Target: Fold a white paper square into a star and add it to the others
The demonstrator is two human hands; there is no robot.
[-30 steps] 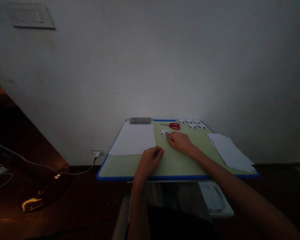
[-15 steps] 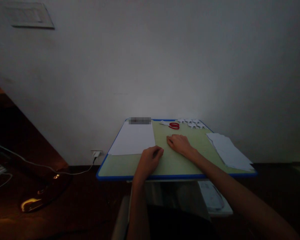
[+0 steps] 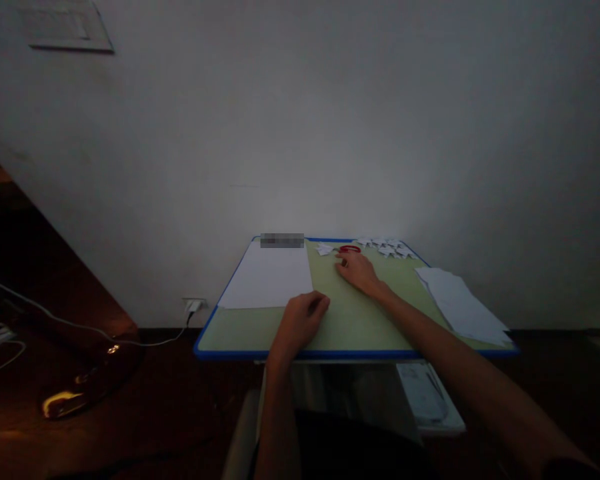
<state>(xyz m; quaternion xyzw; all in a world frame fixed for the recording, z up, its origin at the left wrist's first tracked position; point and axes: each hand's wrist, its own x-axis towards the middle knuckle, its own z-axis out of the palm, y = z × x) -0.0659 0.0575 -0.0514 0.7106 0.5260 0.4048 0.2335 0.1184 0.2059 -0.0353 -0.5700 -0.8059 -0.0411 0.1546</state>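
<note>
My left hand (image 3: pixel 306 319) rests with curled fingers on the green tabletop (image 3: pixel 240 337), beside the lower right corner of a large white sheet (image 3: pixel 267 277); what its fingers hold, if anything, is hidden. Farther back, my right hand (image 3: pixel 357 270) reaches to the red-handled scissors (image 3: pixel 351 249), its bent fingers just in front of the handles and partly over them. Whether it grips them is not clear. A small folded white paper piece (image 3: pixel 325 249) lies left of the scissors.
Several folded paper pieces (image 3: pixel 393 249) stand in rows at the back right. A stack of white paper (image 3: pixel 460 303) lies along the right edge. Behind the table is a wall with a plugged-in charger (image 3: pixel 194 306). A blurred patch covers the sheet's top.
My right hand has moved away from me, up to the scissors. My left hand has stayed in place. The view has shifted slightly.
</note>
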